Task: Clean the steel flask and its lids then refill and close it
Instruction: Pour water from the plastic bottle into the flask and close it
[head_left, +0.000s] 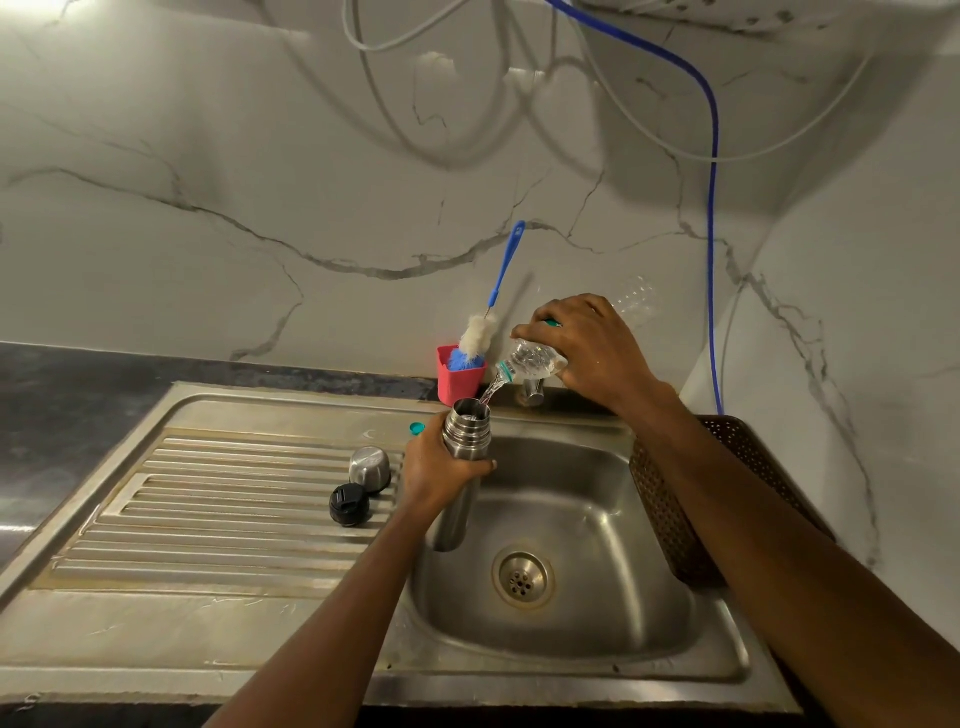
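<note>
My left hand (435, 470) grips the steel flask (464, 437) just below its ridged neck and holds it upright over the left side of the sink basin (582, 519). My right hand (587, 347) holds a clear plastic water bottle (530, 364) tilted mouth-down, and a stream of water runs from it into the flask's open mouth. On the ribbed drainboard (218, 499) stand the steel cup lid (369, 469) and, in front of it, the black inner stopper (349, 504). A small teal bottle cap (416, 428) lies on the sink rim behind my left hand.
A red holder (460, 382) with a blue-handled bottle brush (480, 335) stands at the wall behind the sink. A brown perforated basket (670, 514) sits at the basin's right edge. A tap base (532, 391) is under my right hand. A blue hose (712, 218) hangs on the wall.
</note>
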